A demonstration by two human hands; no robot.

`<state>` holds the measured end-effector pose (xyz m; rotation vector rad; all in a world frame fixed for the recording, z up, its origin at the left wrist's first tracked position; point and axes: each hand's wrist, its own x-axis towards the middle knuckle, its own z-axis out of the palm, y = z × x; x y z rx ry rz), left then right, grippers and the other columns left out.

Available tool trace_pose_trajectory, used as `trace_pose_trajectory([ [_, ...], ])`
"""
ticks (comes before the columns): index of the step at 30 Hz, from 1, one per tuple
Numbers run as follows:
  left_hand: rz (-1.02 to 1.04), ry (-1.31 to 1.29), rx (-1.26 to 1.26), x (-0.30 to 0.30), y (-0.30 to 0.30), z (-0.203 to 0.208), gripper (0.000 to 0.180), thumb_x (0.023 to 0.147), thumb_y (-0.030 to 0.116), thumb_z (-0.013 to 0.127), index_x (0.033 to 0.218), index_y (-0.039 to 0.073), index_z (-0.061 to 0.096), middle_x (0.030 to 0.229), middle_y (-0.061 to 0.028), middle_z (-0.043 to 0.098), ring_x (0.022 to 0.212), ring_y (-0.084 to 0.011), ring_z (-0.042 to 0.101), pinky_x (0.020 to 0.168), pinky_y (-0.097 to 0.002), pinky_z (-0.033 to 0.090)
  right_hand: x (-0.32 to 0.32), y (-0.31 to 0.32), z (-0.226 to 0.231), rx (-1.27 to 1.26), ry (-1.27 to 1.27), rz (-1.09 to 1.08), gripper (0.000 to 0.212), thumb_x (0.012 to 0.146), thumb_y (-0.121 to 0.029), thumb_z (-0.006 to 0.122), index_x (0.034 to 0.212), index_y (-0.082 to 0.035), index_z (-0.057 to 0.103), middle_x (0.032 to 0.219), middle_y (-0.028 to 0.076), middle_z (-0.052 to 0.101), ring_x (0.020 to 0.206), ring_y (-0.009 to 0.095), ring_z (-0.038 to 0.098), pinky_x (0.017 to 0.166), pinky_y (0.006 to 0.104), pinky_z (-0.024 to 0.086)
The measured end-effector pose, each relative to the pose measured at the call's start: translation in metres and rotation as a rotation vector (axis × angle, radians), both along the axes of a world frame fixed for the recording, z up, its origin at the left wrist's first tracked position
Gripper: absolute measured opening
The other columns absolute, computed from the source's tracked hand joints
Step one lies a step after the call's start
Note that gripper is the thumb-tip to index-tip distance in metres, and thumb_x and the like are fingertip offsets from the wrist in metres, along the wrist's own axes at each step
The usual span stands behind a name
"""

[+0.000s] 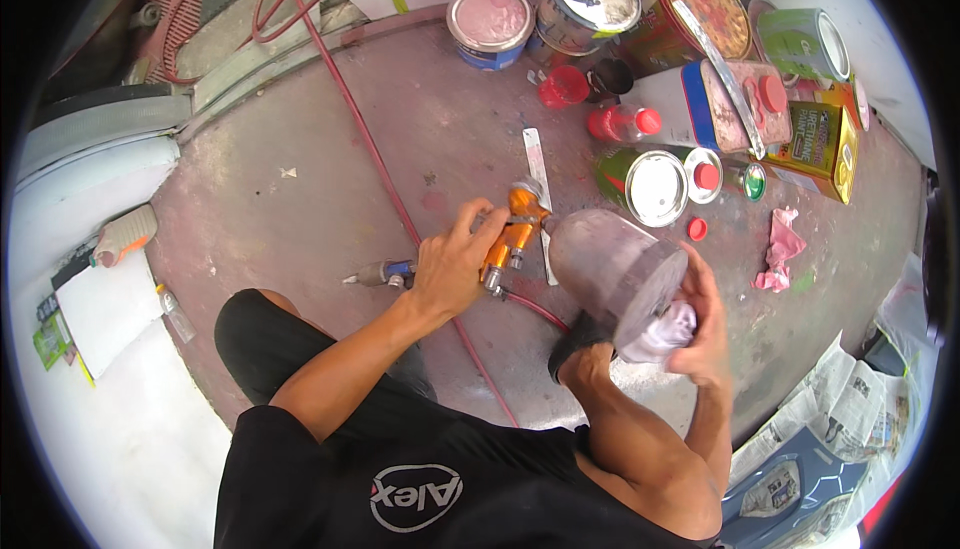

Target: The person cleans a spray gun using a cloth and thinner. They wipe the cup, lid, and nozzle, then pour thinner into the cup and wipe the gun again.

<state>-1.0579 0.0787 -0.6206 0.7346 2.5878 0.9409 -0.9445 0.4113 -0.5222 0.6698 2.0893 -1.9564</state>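
Left hand (452,267) fingers clamped on the orange spray gun (512,234), right hand (700,334) gripping a rag (665,331) in the cup (615,271). I'd twist slow, gun steady.

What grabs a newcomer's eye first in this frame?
Center frame: the left hand grips an orange spray gun, while the right hand presses a pale cloth to its translucent cup. Behind them, paint cans crowd the stained floor's upper right.
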Motion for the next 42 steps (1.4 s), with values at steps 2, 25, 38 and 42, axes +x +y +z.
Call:
trace_pose_trajectory([
  [2,-0.034,-0.195,0.084,-0.008,-0.001,0.009,0.052,0.086,0.009,0.079,0.137,0.006,0.069,0.132,-0.0120,0.068,0.090,-0.0337,0.078,0.073,-0.0425,0.062,0.000,0.028,-0.011,-0.226,-0.047,-0.129,0.094,0.081,-0.040,0.098,0.154,0.000,0.053,0.133,0.012,0.070,0.117,0.024,0.073,0.101,0.0364,0.060],
  [25,0.347,-0.982,0.854,-0.045,0.005,0.067,0.083,0.112,0.070,0.044,0.165,0.006,0.042,0.164,-0.0158,0.051,0.144,-0.0309,0.058,0.117,-0.0505,0.051,-0.199,-0.125,-0.011,-0.352,0.331,-0.432,0.053,0.119,-0.049,0.048,0.134,-0.001,0.064,0.112,0.014,0.077,0.096,0.021,0.078,0.086,0.0360,0.066],
  [38,0.445,-0.845,1.328,-0.071,-0.025,0.064,0.128,0.091,0.103,0.026,0.175,0.005,0.026,0.169,-0.0066,0.044,0.151,-0.0251,0.046,0.131,-0.0441,0.031,-0.129,-0.204,-0.019,0.238,0.587,0.509,0.074,0.100,-0.011,0.063,0.161,0.017,0.033,0.164,0.044,0.035,0.158,0.057,0.034,0.130,0.0559,0.033],
  [42,0.379,-0.874,1.404,-0.065,-0.010,0.079,0.127,0.092,0.102,0.025,0.174,0.006,0.025,0.171,-0.0069,0.043,0.154,-0.0266,0.044,0.131,-0.0467,0.030,-0.144,-0.196,-0.008,0.194,0.394,0.472,0.083,0.093,-0.010,0.069,0.165,0.010,0.033,0.159,0.037,0.047,0.152,0.051,0.045,0.122,0.0543,0.044],
])
